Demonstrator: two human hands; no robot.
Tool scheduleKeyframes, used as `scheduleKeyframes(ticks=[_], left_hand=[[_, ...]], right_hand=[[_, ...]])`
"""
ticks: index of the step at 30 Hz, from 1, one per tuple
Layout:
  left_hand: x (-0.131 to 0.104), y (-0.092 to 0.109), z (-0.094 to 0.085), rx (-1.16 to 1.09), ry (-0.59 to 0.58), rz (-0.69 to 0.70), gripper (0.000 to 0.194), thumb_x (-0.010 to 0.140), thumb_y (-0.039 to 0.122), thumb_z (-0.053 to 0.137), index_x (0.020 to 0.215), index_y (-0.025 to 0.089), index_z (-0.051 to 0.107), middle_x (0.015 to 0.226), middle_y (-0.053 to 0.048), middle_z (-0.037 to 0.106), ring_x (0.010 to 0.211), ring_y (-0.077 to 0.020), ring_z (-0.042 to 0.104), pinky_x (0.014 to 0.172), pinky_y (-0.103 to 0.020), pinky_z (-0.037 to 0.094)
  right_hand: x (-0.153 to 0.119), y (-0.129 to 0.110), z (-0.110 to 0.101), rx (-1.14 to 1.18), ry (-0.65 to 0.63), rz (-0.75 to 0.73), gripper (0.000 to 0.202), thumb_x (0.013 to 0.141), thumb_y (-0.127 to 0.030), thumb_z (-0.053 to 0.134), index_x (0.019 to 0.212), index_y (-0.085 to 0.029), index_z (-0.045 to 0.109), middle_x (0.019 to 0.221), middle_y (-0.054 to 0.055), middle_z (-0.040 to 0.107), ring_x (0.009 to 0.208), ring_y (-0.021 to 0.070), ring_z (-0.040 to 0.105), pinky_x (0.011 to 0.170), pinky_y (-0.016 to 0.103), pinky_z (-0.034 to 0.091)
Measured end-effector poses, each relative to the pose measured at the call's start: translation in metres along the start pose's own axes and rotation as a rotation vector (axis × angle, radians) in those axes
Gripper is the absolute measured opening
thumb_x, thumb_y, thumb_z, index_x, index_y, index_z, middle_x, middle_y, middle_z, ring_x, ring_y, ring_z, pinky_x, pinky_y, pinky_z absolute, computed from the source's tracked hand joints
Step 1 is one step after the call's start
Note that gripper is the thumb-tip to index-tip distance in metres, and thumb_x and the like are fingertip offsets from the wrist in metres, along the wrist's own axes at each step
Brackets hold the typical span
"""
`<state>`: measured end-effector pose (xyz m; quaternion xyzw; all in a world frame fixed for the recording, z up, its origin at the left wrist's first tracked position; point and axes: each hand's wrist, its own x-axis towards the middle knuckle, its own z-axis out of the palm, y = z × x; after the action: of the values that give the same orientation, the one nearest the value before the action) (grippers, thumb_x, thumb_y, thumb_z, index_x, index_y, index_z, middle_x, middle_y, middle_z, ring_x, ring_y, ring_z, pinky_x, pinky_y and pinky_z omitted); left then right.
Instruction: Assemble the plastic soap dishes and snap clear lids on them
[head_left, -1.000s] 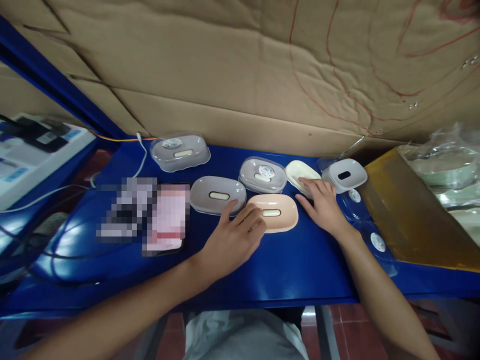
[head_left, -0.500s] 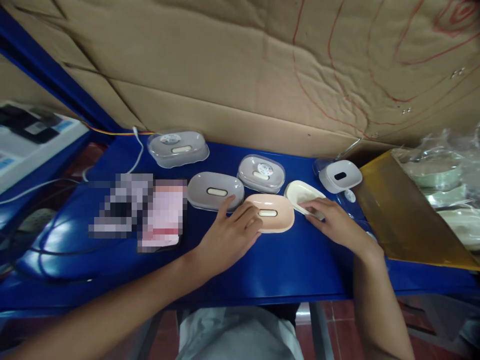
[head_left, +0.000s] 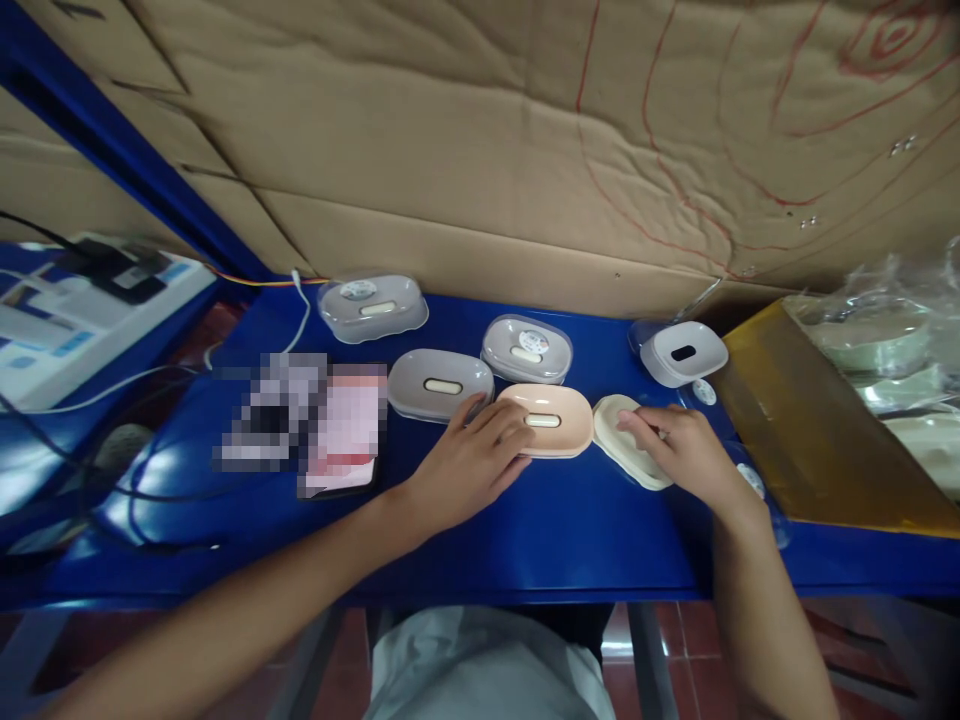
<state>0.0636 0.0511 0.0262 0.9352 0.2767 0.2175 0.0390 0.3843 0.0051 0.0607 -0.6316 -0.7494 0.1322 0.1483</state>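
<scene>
Near the middle of the blue table lies a peach oval dish [head_left: 574,425] with a pale pill-shaped insert, resembling a soap dish. My left hand [head_left: 469,455] bends its fingers over the left end of this dish, with one finger beside a grey oval dish [head_left: 409,383]. To the right is a cream oval dish [head_left: 626,455], turned at a slant, its left end close to the peach one. My right hand [head_left: 686,455] is closed at its upper right side, thumb over the inside; the other fingertips are hidden.
Behind are two grey dishes under clear covers, one [head_left: 379,310] left and one [head_left: 517,350] in the middle. A white dish [head_left: 697,345] stands back right. Bagged dishes fill a cardboard box [head_left: 795,430] at right. Two blurred-out items, a power strip [head_left: 157,290] and cables lie left.
The cream dish has moved nearer to me and slightly right, and has turned, with my right hand moving along. My left hand stays at the peach dish. The view has shifted slightly.
</scene>
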Motion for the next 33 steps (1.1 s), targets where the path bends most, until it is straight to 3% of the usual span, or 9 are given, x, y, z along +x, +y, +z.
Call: scheduleKeyframes(ticks=[4,8,13,16,19,24,27,30,33], left_hand=[[0.001,-0.012,-0.011,-0.001,0.065,-0.032,0.023,0.108,0.024,0.059,0.13,0.022,0.065,0.14,-0.012,0.071,0.134,-0.029,0.066,0.125,-0.057,0.038],[0.002,-0.038,-0.026,0.091,0.131,-0.172,0.029,0.109,0.033,0.058,0.135,0.021,0.065,0.146,-0.016,0.067,0.136,-0.0346,0.064,0.122,-0.062,0.04],[-0.002,-0.06,-0.039,0.1,0.061,-0.163,0.039,0.107,0.043,0.061,0.139,0.022,0.065,0.153,-0.019,0.062,0.14,-0.0397,0.061,0.122,-0.069,0.038],[-0.004,-0.058,-0.04,0.104,0.042,-0.138,0.042,0.106,0.045,0.063,0.143,0.024,0.064,0.156,-0.018,0.06,0.142,-0.0401,0.06,0.125,-0.07,0.034],[-0.004,-0.05,-0.038,0.098,0.016,-0.088,0.044,0.106,0.045,0.064,0.145,0.025,0.063,0.156,-0.018,0.06,0.143,-0.0396,0.06,0.127,-0.07,0.032],[-0.004,-0.046,-0.032,0.095,-0.029,-0.042,0.052,0.105,0.048,0.066,0.151,0.026,0.06,0.159,-0.02,0.058,0.146,-0.0433,0.057,0.126,-0.077,0.027],[-0.004,-0.046,-0.03,0.106,-0.013,-0.042,0.053,0.102,0.046,0.071,0.15,0.025,0.061,0.16,-0.021,0.057,0.147,-0.044,0.056,0.127,-0.079,0.023],[-0.004,-0.039,-0.024,0.117,-0.052,0.041,0.039,0.103,0.039,0.072,0.139,0.026,0.066,0.159,-0.017,0.06,0.148,-0.0395,0.057,0.131,-0.076,0.016],[-0.004,-0.027,-0.019,0.097,-0.105,0.09,0.017,0.104,0.028,0.069,0.121,0.025,0.071,0.154,-0.014,0.065,0.146,-0.0341,0.059,0.133,-0.072,0.014]], right_hand=[[0.007,0.003,0.006,-0.023,0.097,-0.036,0.049,0.112,-0.055,0.046,0.091,-0.025,0.077,0.088,0.006,0.081,0.08,0.0249,0.074,0.081,0.039,0.053],[-0.004,0.014,-0.015,-0.079,0.268,0.041,0.042,0.111,-0.051,0.049,0.11,-0.023,0.08,0.112,0.011,0.083,0.102,0.0309,0.078,0.094,0.045,0.058],[-0.082,0.037,-0.037,-0.318,0.399,0.318,0.05,0.109,-0.057,0.048,0.137,-0.022,0.071,0.128,0.018,0.078,0.122,0.0401,0.074,0.105,0.058,0.057],[-0.139,0.046,-0.014,-0.309,0.402,0.47,0.059,0.104,-0.07,0.05,0.149,-0.033,0.063,0.139,0.016,0.073,0.13,0.0448,0.069,0.103,0.067,0.057],[-0.172,0.051,0.015,-0.316,0.342,0.538,0.074,0.098,-0.078,0.053,0.158,-0.035,0.054,0.155,0.018,0.061,0.139,0.0502,0.061,0.102,0.075,0.053],[-0.177,0.051,0.018,-0.149,0.467,0.467,0.065,0.096,-0.072,0.063,0.143,-0.027,0.067,0.141,0.016,0.069,0.138,0.0423,0.062,0.117,0.067,0.048],[-0.176,0.042,0.006,-0.025,0.487,0.588,0.06,0.092,-0.071,0.069,0.136,-0.031,0.072,0.131,0.012,0.076,0.124,0.042,0.072,0.109,0.064,0.056],[-0.172,0.027,0.004,0.117,0.577,0.701,0.051,0.094,-0.066,0.067,0.133,-0.034,0.076,0.123,0.011,0.081,0.113,0.0419,0.077,0.1,0.062,0.061],[-0.154,0.008,0.013,0.241,0.658,0.571,0.047,0.1,-0.057,0.064,0.137,-0.028,0.074,0.127,0.012,0.08,0.116,0.0389,0.077,0.103,0.06,0.061]])
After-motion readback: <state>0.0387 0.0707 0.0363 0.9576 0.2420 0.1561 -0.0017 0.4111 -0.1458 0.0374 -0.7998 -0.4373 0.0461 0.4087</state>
